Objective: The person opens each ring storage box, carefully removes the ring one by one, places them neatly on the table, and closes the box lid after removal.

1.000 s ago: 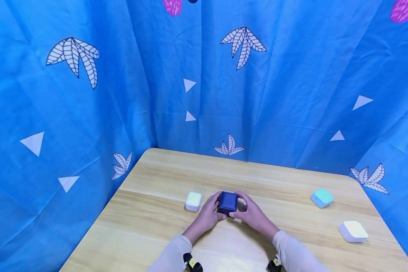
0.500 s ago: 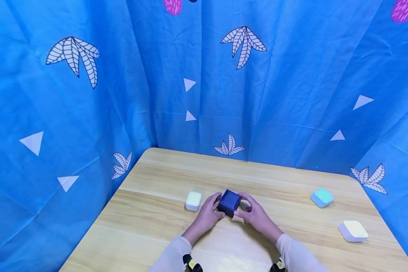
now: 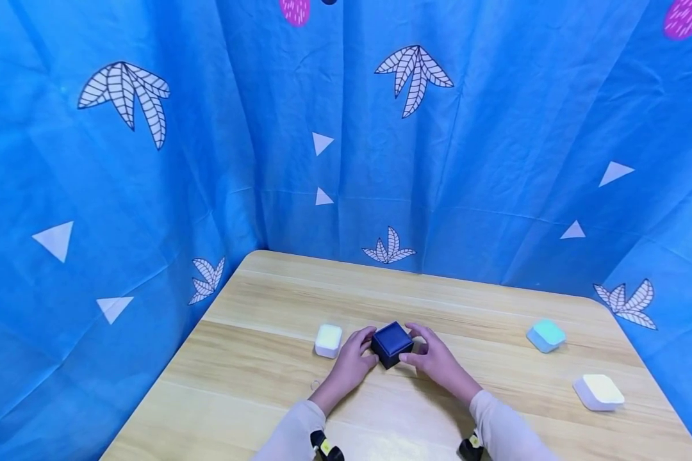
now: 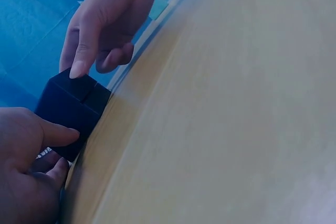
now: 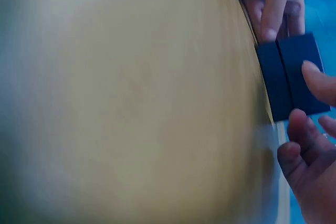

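- Compared with a second ago, the dark blue, smooth-topped cube-shaped box (image 3: 393,344) sits turned, one corner towards the person, and the right hand (image 3: 432,358) is slightly further right.
- Beyond both hands hangs a bright blue fabric curtain (image 3: 380,160) printed with leaves and triangles, its top cut off.
- Under the hands spreads a pale wood-grain table (image 3: 254,384), its near edge out of view.
- The left hand (image 3: 352,365) and right hand grasp the box from opposite sides, thumbs in front, probably to control its angle; the fingers behind are partly hidden.
- The box lies between the hands, a seam low around its sides; its inside is hidden, and whether its underside fully touches the table is unclear.
- Well right of the right hand lie a white rounded block (image 3: 599,392) and, farther off, a mint-green rounded block (image 3: 546,336), perhaps kept aside as working room.
- Just left of the left hand stands a smaller-looking white block (image 3: 327,341).
- Beside the left wrist, a thin ring-like outline (image 3: 315,385) is too faint to identify.
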### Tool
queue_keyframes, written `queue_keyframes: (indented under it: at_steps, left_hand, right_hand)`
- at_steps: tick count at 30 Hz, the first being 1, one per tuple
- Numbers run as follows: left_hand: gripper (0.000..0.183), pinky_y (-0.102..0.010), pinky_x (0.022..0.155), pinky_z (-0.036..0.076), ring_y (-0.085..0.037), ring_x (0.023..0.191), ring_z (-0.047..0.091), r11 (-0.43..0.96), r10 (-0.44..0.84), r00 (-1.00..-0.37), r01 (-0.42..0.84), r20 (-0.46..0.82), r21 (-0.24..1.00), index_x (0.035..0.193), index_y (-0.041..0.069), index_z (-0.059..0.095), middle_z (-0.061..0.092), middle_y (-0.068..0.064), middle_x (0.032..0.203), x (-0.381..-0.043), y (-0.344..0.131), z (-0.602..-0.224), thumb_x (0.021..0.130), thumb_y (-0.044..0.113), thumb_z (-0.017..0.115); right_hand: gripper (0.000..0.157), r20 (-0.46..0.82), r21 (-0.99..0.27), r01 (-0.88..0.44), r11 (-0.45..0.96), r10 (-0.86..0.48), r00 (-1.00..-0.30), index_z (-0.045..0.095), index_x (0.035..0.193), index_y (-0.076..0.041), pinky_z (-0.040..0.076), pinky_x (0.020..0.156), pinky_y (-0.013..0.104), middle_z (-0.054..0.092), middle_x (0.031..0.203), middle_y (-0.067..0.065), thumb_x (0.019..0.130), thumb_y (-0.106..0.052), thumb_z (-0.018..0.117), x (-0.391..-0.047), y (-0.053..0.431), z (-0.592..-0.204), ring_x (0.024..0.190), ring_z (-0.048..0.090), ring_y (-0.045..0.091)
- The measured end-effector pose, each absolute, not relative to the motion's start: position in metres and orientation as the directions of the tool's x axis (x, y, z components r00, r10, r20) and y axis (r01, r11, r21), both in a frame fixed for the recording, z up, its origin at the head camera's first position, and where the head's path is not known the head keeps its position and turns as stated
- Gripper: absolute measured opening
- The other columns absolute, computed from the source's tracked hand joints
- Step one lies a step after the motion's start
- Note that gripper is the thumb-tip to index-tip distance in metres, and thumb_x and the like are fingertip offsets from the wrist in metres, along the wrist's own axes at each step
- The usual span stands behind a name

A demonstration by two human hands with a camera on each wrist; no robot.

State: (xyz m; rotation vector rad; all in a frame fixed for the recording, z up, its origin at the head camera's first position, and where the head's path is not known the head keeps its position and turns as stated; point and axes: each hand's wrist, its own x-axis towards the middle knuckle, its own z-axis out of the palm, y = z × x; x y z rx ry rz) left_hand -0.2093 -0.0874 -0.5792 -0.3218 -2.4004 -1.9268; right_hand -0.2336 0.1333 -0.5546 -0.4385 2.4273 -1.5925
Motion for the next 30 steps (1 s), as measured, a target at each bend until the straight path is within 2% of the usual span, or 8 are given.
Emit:
queue_keyframes:
  at_steps: [5,7,10,13,17,21,26,30]
  left_hand:
    - [0.069,-0.039,0.110,0.046,-0.043,0.133,0.051,0.241,0.149,-0.983,0.138,0.104,0.961,0.147,0.003,0.045,0.046,-0.024,0.145,-0.205,-0.085,-0.575,0.083,-0.008,0.069]
    - [0.073,-0.042,0.110,0.046,-0.043,0.135,0.050,0.273,0.166,-0.982,0.133,0.089,0.953,0.149,0.005,0.044,0.045,-0.024,0.147,-0.204,-0.084,-0.573,0.082,-0.004,0.072]
    - [0.078,-0.048,0.111,0.044,-0.043,0.136,0.049,0.318,0.185,-0.979,0.145,0.089,0.937,0.151,0.007,0.042,0.045,-0.023,0.147,-0.202,-0.083,-0.572,0.081,0.001,0.076]
    - [0.083,-0.052,0.112,0.042,-0.042,0.136,0.048,0.334,0.194,-0.977,0.148,0.086,0.931,0.153,0.007,0.039,0.043,-0.023,0.149,-0.201,-0.083,-0.570,0.080,0.007,0.080]
    - [0.090,-0.056,0.114,0.039,-0.042,0.137,0.046,0.346,0.190,-0.980,0.131,0.067,0.929,0.154,0.007,0.036,0.040,-0.025,0.151,-0.199,-0.083,-0.569,0.078,0.016,0.084]
    - [0.089,-0.057,0.115,0.037,-0.042,0.139,0.043,0.364,0.173,-0.983,0.122,0.061,0.923,0.154,0.007,0.037,0.041,-0.024,0.152,-0.198,-0.082,-0.569,0.079,0.021,0.084]
    - [0.085,-0.051,0.113,0.041,-0.042,0.138,0.046,0.344,0.162,-0.984,0.125,0.073,0.930,0.154,0.007,0.037,0.040,-0.025,0.151,-0.199,-0.082,-0.569,0.083,0.020,0.082]
    - [0.083,-0.047,0.111,0.044,-0.043,0.137,0.047,0.302,0.159,-0.985,0.118,0.072,0.946,0.154,0.007,0.037,0.039,-0.025,0.152,-0.199,-0.084,-0.569,0.084,0.015,0.081]
  right_hand:
    - [0.082,-0.027,-0.919,-0.163,0.358,-0.471,-0.882,0.034,0.156,-0.011,0.057,0.066,0.033,0.038,0.154,0.020,0.088,-0.019,0.078,-0.246,0.140,-0.555,0.096,0.067,0.025]
    - [0.083,-0.043,-0.927,-0.155,0.341,-0.507,-0.861,0.031,0.157,-0.012,0.058,0.068,0.035,0.036,0.157,0.020,0.089,-0.018,0.078,-0.249,0.142,-0.556,0.097,0.067,0.027]
    - [0.083,-0.051,-0.936,-0.149,0.319,-0.543,-0.838,0.030,0.158,-0.011,0.057,0.066,0.036,0.047,0.147,0.024,0.090,-0.017,0.077,-0.253,0.143,-0.555,0.088,0.067,0.026]
    - [0.081,-0.057,-0.942,-0.141,0.303,-0.561,-0.826,0.030,0.158,-0.011,0.055,0.063,0.035,0.061,0.125,0.026,0.090,-0.013,0.075,-0.255,0.143,-0.554,0.075,0.063,0.024]
    - [0.080,-0.076,-0.950,-0.117,0.289,-0.580,-0.811,0.029,0.158,-0.011,0.054,0.061,0.033,0.064,0.106,0.020,0.091,-0.012,0.074,-0.257,0.142,-0.554,0.068,0.057,0.020]
    - [0.081,-0.084,-0.952,-0.105,0.286,-0.578,-0.812,0.029,0.158,-0.011,0.053,0.060,0.032,0.065,0.102,0.018,0.091,-0.012,0.074,-0.256,0.141,-0.555,0.066,0.056,0.019]
    - [0.081,-0.075,-0.948,-0.117,0.297,-0.562,-0.824,0.030,0.158,-0.010,0.056,0.065,0.033,0.066,0.108,0.021,0.091,-0.014,0.075,-0.255,0.140,-0.554,0.076,0.063,0.020]
    - [0.082,-0.074,-0.940,-0.123,0.318,-0.543,-0.836,0.030,0.158,-0.011,0.056,0.066,0.035,0.069,0.099,0.019,0.091,-0.018,0.075,-0.252,0.142,-0.553,0.076,0.064,0.022]
